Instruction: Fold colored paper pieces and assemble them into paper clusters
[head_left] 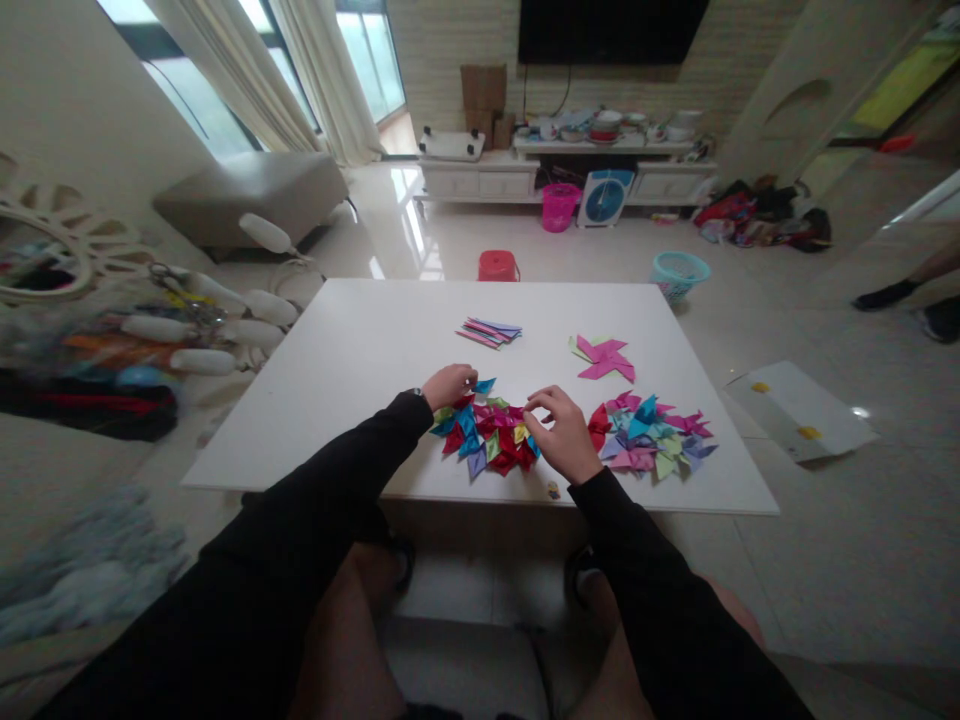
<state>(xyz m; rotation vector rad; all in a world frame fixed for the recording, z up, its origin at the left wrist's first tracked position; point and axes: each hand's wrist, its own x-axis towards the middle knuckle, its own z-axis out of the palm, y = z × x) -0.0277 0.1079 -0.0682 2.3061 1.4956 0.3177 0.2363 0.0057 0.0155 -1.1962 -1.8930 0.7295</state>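
Note:
A heap of small folded paper pieces (pixel 491 445) in red, blue, green, yellow and magenta lies near the front edge of the white table. At its far left side, my left hand (pixel 448 385) is closed in a pinch on a blue folded paper piece (pixel 485 386). My right hand (pixel 562 435) is over the heap's right side, with thumb and index finger drawn together by magenta paper; what they grip, if anything, is too small to make out. Right of this hand is a second heap of folded paper pieces (pixel 652 440), mostly pink, pale blue and green.
Farther back on the white table (pixel 360 350) lie a stack of folded paper strips (pixel 491 332) and a pink pinwheel-shaped paper fold (pixel 604 358) over a green one. A red stool (pixel 499 265) and a teal basket (pixel 679 275) stand beyond the table.

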